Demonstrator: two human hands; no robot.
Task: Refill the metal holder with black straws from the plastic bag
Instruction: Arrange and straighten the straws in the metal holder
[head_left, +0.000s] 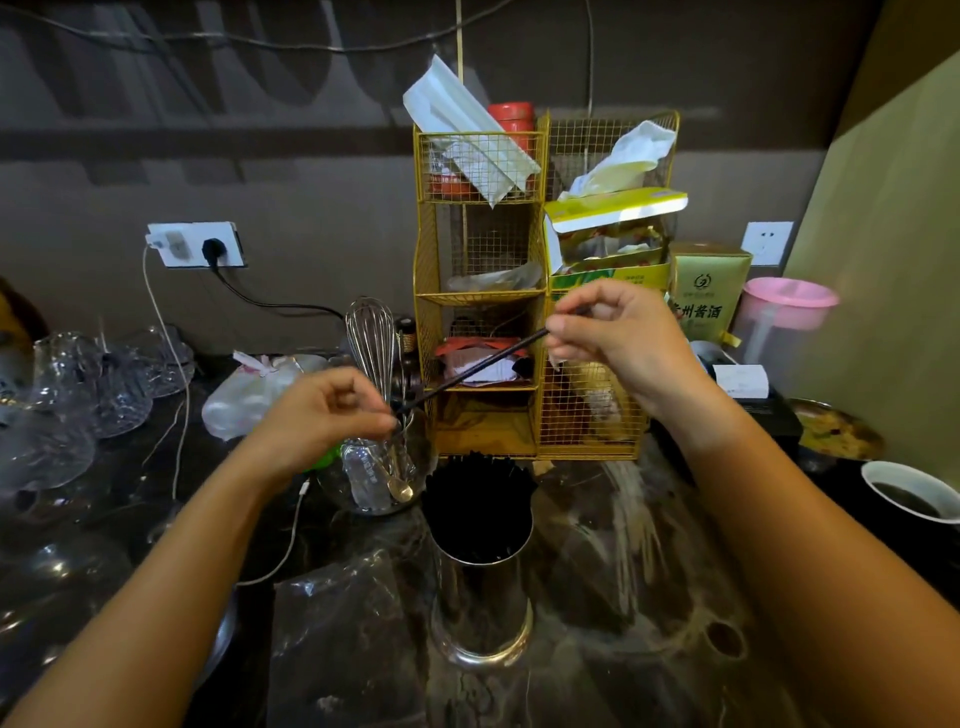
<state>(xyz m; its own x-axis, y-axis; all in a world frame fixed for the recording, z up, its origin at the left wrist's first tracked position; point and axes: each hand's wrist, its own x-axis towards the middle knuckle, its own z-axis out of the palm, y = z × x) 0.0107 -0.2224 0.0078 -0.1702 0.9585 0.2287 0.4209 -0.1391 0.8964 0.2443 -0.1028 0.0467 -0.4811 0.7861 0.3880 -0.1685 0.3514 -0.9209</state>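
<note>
A shiny metal holder stands upright on the dark counter at centre, packed with black straws that stick out of its top. Above it a single black straw runs slantwise between both hands. My left hand pinches its lower end, and my right hand pinches its upper end. A crumpled clear plastic bag lies flat on the counter, left of the holder.
A yellow wire rack with boxes and packets stands behind the holder. A glass with a whisk and spoons sits to the left, with glassware further left. A cup of dark liquid and a pink-lidded jug are on the right.
</note>
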